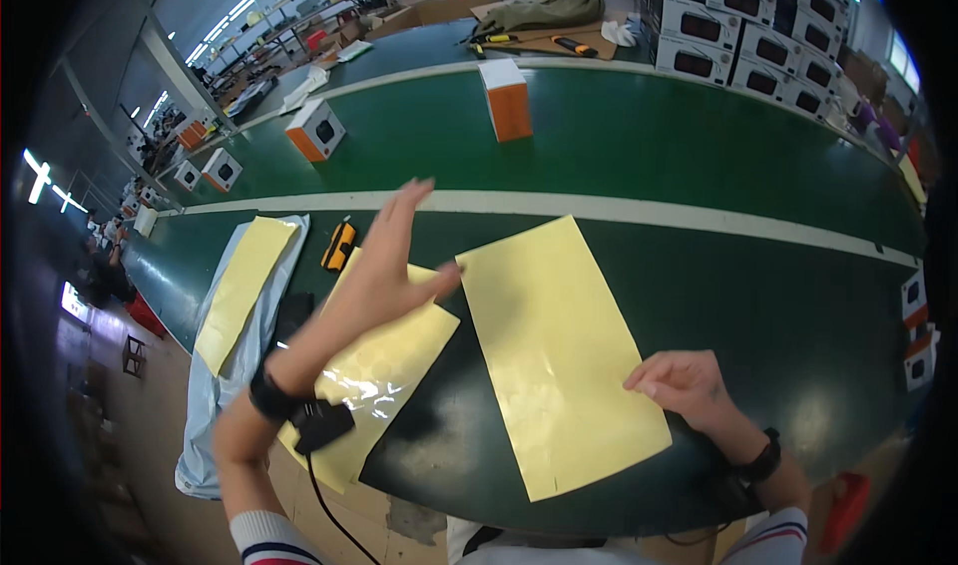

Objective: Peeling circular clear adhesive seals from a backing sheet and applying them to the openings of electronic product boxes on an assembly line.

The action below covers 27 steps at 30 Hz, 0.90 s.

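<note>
Pressing down with curled fingers, the right hand (682,383) rests on the large yellow sheet (559,353) at its 4 o'clock edge, gripping nothing. This sheet lies flat on the green table (758,295) in front of the person, its long axis running from about 11 o'clock to 5 o'clock. The left hand (384,266) is raised above the table at the sheet's 9 o'clock side, fingers spread and open, thumb tip close to the sheet's upper left corner; whether it touches cannot be told. Beneath this hand lies a second yellow sheet (384,375) with a glossy patch, overhanging the table's near edge. The right hand is the one in contact; the left is nearer the far corner. Farther toward 9 o'clock lie a yellow utility knife (338,246) and a third yellow sheet (242,287) on a grey bag (205,405). An orange-and-white box (507,99) stands at 12 o'clock.
</note>
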{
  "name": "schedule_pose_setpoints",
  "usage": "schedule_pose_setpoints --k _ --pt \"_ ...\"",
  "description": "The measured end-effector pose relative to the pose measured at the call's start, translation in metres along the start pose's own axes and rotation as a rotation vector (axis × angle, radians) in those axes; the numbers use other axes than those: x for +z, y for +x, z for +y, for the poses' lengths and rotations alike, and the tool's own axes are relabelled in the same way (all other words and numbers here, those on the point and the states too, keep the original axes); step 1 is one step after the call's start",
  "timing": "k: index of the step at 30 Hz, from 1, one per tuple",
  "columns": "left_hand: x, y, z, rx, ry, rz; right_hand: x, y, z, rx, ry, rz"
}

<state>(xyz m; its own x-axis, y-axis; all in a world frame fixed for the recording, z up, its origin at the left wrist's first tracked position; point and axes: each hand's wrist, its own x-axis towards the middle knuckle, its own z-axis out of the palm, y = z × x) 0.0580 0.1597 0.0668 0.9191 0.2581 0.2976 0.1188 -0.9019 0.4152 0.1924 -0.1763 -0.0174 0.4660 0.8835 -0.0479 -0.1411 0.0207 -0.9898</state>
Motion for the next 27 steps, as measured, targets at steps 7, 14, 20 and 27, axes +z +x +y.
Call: schedule_pose_setpoints --k 7,14,20,27 --pt "0.025 0.23 -0.052 -0.148 0.236 0.178 -0.004 0.001 0.011 0.05 0.086 0.008" --pt "0.128 0.288 -0.042 -0.343 0.444 0.314 -0.013 0.0 0.007 0.07 0.083 0.082" --pt "0.086 0.254 -0.061 0.038 0.124 0.163 -0.016 0.002 -0.003 -0.011 0.06 0.2" --pt "0.031 0.107 0.033 0.582 -0.261 0.03 -0.054 -0.019 -0.052 -0.472 0.06 0.432"
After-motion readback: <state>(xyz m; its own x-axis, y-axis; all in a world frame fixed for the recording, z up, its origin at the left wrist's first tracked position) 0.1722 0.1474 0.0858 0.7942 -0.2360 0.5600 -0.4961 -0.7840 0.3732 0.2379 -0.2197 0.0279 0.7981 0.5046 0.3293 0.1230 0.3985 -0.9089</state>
